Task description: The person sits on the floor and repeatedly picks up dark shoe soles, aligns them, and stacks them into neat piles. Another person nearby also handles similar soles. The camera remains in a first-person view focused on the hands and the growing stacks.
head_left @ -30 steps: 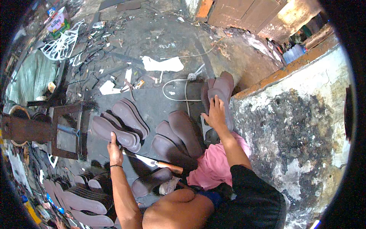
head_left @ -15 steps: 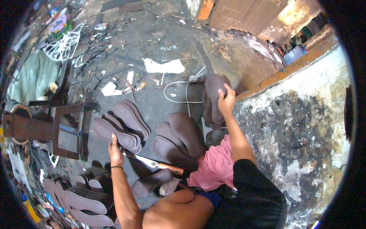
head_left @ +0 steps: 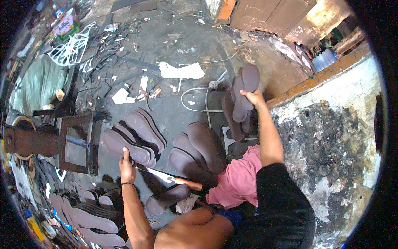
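My right hand grips brown shoe soles, with the thumb across them, above a pile of similar soles by the wall. My left hand is at the near end of a small stack of brown soles. Its thumb lies along the top sole's edge, while the other fingers are mostly hidden. Between my hands, several soles lie overlapping on the dark floor. A knife with a pale blade and an orange-brown handle lies close to my left hand.
Pink cloth is draped by my right arm. More stacked soles stand at the lower left, below a dark wooden frame. White cord and a white scrap lie ahead. A stained wall rises on the right.
My right hand has shifted slightly right and lifted soles off the pile, turning them up and away. My left hand stays at its stack.
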A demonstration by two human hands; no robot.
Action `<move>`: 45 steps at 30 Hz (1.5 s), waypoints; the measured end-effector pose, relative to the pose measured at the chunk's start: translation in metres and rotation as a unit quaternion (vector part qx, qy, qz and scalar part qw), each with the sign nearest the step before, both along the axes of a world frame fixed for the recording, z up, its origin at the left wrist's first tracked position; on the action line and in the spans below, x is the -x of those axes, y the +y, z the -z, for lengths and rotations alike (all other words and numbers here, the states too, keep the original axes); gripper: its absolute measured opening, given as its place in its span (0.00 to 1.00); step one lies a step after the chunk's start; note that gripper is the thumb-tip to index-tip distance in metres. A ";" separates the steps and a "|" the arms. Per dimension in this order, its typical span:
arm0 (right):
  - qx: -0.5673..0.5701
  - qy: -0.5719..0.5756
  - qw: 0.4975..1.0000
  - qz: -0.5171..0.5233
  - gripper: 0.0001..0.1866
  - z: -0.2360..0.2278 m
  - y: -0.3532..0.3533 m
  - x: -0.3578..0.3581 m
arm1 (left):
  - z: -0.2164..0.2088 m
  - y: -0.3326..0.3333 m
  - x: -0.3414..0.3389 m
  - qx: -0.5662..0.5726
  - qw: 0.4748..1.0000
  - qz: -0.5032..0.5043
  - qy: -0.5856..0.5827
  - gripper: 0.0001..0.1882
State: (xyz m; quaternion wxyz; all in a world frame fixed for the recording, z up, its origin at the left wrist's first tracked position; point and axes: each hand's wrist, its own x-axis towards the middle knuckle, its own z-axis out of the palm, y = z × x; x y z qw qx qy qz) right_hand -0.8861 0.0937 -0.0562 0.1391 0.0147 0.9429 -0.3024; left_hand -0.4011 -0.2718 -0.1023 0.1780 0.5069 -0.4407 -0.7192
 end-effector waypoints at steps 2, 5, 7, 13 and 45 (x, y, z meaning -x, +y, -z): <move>-0.142 -0.052 0.988 0.025 0.55 0.007 -0.004 0.015 | -0.001 -0.007 -0.005 0.009 1.000 -0.005 -0.019 0.41; 0.041 -0.058 0.997 -0.031 0.65 0.046 0.041 0.045 | 0.026 -0.002 0.007 0.000 1.000 -0.009 -0.029 0.42; 0.023 -0.104 0.994 -0.016 0.68 0.049 0.046 0.048 | 0.021 0.005 0.013 0.005 1.000 -0.009 -0.027 0.42; -0.091 -0.087 0.991 -0.039 0.75 0.009 -0.005 -0.013 | 0.007 -0.005 0.000 0.002 0.999 -0.018 -0.032 0.45; 0.383 0.188 0.891 -0.155 0.52 -0.015 -0.211 -0.153 | -0.009 0.007 0.013 0.033 0.998 -0.045 -0.039 0.43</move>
